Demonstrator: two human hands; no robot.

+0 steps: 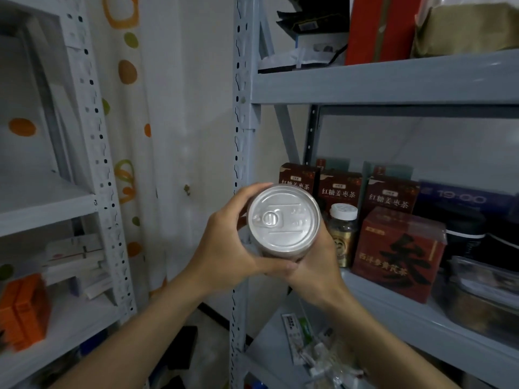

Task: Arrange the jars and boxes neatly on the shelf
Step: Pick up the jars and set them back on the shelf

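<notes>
The setting is a storeroom with grey slotted-steel shelving [393, 82] on the right, a paler shelf unit [92, 153] on the left, and a curtain with orange and green spots [126, 113] hanging between them.

The task's thing in hand is a pull-tab jar [283, 221], held in the air in front of the right unit's left upright [240, 141], at the level of the middle shelf [421, 313]. Its silver lid faces the camera; the body is mostly hidden. The left hand [224, 248] wraps the jar's left side, fingers curled round it and thumb across the near edge. The right hand [317, 262] cups the jar from below and to the right, its fingers curled under the body and largely out of sight.

Just right of the jar stands a white-capped bottle [342, 234] on the middle shelf. Behind it stand three dark brown tea boxes [339, 189] in a row. Further right sits a red box with a large black character [398, 254], then dark containers [463, 228].

Risks, as a judgement: the free space at the shelf's left end is narrow, so setting the jar in could knock the bottle over into the boxes. A jar placed too near the front edge could tip off.
</notes>
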